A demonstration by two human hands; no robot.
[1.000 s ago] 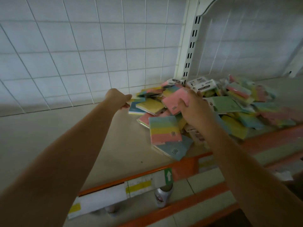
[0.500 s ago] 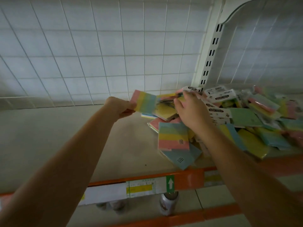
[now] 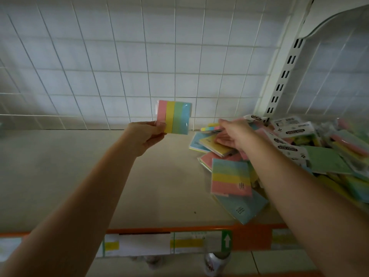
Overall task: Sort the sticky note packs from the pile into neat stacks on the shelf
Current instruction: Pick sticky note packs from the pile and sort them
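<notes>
Two bare hands work above the beige shelf. Left hand, at 12 o'clock from frame centre, pinches the lower left corner of a striped sticky note pack, held upright and clear of the shelf surface, in front of the white wire grid. Pack stripes run pink, yellow, green, blue. Right hand, at 2 o'clock, reaches into the pile at 3 o'clock; its fingers touch a yellow pack, but whether they grasp it cannot be determined. A second striped pack lies flat at the near edge of the pile. An orange rail borders the shelf front at 6 o'clock.
</notes>
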